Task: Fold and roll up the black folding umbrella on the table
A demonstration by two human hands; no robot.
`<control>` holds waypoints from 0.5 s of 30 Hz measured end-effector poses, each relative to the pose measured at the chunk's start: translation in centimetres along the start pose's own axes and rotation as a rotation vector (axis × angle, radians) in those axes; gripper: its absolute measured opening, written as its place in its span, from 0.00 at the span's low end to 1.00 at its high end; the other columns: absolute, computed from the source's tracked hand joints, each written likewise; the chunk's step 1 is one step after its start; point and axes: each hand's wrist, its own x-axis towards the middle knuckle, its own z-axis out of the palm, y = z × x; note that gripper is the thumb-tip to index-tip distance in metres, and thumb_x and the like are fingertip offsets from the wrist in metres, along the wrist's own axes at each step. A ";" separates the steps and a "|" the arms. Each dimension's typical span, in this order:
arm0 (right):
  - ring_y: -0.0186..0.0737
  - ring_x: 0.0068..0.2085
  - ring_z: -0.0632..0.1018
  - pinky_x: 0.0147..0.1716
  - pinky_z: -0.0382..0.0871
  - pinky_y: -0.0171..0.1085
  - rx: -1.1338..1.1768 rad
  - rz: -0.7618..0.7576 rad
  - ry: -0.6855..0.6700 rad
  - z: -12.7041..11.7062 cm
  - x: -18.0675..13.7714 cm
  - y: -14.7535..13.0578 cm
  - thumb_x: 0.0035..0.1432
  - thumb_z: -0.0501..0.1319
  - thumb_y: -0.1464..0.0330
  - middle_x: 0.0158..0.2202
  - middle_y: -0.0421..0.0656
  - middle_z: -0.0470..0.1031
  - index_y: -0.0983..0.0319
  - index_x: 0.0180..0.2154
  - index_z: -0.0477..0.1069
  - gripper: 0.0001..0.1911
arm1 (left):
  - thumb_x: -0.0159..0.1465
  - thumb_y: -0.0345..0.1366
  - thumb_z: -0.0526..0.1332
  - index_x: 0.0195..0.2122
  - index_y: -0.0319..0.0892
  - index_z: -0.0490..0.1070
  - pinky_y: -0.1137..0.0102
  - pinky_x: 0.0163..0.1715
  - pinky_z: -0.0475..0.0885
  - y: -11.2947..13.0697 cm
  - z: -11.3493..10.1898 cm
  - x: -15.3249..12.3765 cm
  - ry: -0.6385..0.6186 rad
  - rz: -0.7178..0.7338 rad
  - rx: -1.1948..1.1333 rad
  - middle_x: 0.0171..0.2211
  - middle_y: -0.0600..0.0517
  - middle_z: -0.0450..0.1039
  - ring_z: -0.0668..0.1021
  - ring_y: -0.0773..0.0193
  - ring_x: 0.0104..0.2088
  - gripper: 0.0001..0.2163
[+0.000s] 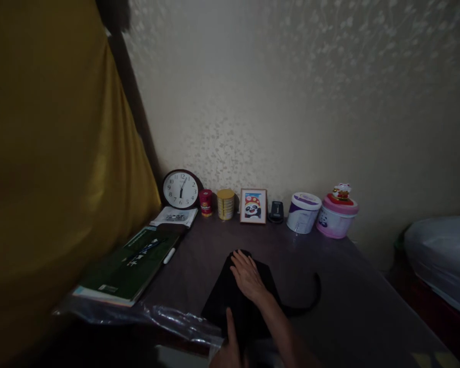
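Observation:
A folded black cloth item [222, 291] lies at the near part of the table, with a long black strap [316, 291] curling out to its right. My right hand [247, 276] rests flat on its far part, fingers stretched out. At the near edge, my left hand [229, 347] has its index finger extended over the black fabric; its other fingers are mostly hidden at the bottom of the view. The exact kind of the black item does not show in the dim light.
To the left lie a green book [130, 266] and a white pen [169, 255]. Along the wall stand a clock [181, 189], a red can [206, 203], a yellow tin [226, 204], a framed panda picture [253, 206] and two tubs [303, 212]. Clear plastic [180, 322] hangs over the front edge.

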 end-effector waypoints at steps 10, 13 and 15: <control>0.48 0.60 0.57 0.56 0.54 0.43 -0.059 0.345 0.076 0.9 -1.1 -0.9 0.60 0.44 0.65 0.59 0.57 0.55 0.76 0.56 0.56 0.27 | 0.59 0.28 0.47 0.60 0.31 0.24 0.64 0.37 0.66 1.0 -0.5 -0.8 0.029 -0.006 0.004 0.42 0.36 0.74 0.76 0.52 0.41 0.34; 0.52 0.61 0.52 0.54 0.56 0.46 -0.122 0.419 0.025 1.7 -1.1 -2.5 0.59 0.45 0.67 0.61 0.58 0.49 0.77 0.58 0.52 0.28 | 0.58 0.25 0.46 0.61 0.32 0.28 0.62 0.39 0.66 1.6 -1.1 -1.3 0.027 -0.029 0.020 0.42 0.34 0.73 0.76 0.52 0.41 0.32; 0.53 0.62 0.51 0.52 0.58 0.48 -0.160 0.450 0.009 1.9 -0.9 -3.4 0.59 0.46 0.68 0.62 0.56 0.47 0.73 0.59 0.51 0.27 | 0.58 0.25 0.47 0.61 0.31 0.29 0.61 0.40 0.66 1.3 -1.2 -1.6 0.034 -0.011 -0.033 0.42 0.34 0.73 0.76 0.52 0.41 0.33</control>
